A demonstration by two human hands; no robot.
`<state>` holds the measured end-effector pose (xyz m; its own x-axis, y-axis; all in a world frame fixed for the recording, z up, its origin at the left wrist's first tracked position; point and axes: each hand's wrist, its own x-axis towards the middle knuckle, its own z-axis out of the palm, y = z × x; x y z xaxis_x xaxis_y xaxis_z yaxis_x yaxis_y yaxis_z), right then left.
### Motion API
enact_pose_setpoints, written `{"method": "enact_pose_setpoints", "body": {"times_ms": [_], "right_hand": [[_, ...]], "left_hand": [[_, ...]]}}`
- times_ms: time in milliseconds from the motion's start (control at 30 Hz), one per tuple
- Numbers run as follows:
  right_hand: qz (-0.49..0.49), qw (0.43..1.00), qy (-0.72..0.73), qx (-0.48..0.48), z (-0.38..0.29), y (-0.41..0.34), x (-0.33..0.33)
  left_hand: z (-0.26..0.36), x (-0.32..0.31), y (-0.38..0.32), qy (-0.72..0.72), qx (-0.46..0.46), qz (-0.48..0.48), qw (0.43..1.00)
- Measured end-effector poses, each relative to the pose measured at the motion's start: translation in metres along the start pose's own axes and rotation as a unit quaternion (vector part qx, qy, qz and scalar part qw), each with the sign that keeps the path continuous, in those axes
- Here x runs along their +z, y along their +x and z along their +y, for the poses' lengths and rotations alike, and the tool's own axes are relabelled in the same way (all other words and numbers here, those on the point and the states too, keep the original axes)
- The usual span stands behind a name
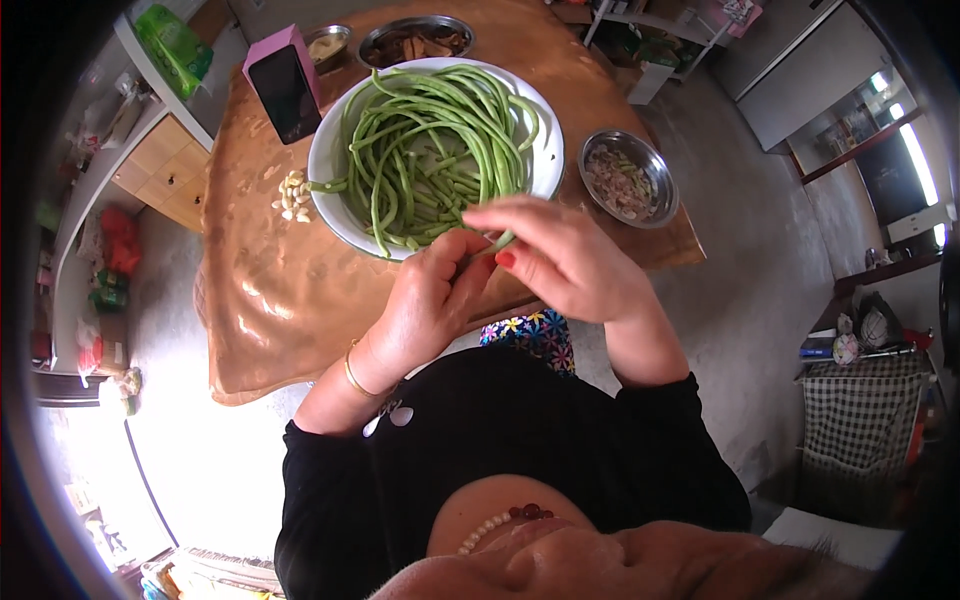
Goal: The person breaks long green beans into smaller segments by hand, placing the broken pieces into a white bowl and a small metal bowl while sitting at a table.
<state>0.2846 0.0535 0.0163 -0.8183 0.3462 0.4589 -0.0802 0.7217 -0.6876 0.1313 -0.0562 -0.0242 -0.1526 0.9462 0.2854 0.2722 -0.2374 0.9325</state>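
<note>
My left hand is closed around a green bean pod at the near rim of a white enamel basin. My right hand grips the same pod from the other side, thumb and fingers against it. Long green beans curl along the inside of the basin, and short broken pieces lie in its middle. The lower part of the held pod is hidden by my fingers. One bean end rests over the basin's left rim.
Peeled garlic cloves lie left of the basin on the brown-covered table. A steel bowl of scraps stands at the right. Behind are a phone on a pink box, a dish of dark brown food and a small metal bowl.
</note>
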Motion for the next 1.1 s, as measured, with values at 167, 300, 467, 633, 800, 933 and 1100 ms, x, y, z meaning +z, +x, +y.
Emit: {"method": "enact_pose_setpoints", "body": {"times_ms": [167,300,467,633,800,933,1100], "right_hand": [[0.040,0.995,-0.085,0.012,-0.008,-0.018,-0.001],[0.049,0.997,-0.059,0.010,-0.004,-0.024,-0.006],[0.048,0.998,-0.048,-0.016,-0.003,-0.028,-0.006],[0.028,0.999,-0.009,0.016,-0.010,-0.029,-0.009],[0.098,0.991,-0.085,-0.042,-0.016,-0.025,0.001],[0.187,0.961,-0.171,-0.111,-0.013,-0.025,0.022],[0.234,0.942,-0.194,-0.145,-0.002,-0.028,0.045]], "left_hand": [[0.005,0.001,-0.002,-0.054,-0.084,-0.032,0.995],[0.003,-0.002,0.001,-0.011,-0.020,-0.073,0.997],[0.021,-0.011,0.011,0.039,-0.009,-0.170,0.985],[0.025,-0.010,0.013,0.097,0.068,-0.193,0.974],[0.023,-0.002,0.010,0.140,0.114,-0.082,0.980],[0.018,0.003,0.014,0.192,0.183,0.027,0.964],[0.015,0.010,0.016,0.206,0.228,0.099,0.947]]}}
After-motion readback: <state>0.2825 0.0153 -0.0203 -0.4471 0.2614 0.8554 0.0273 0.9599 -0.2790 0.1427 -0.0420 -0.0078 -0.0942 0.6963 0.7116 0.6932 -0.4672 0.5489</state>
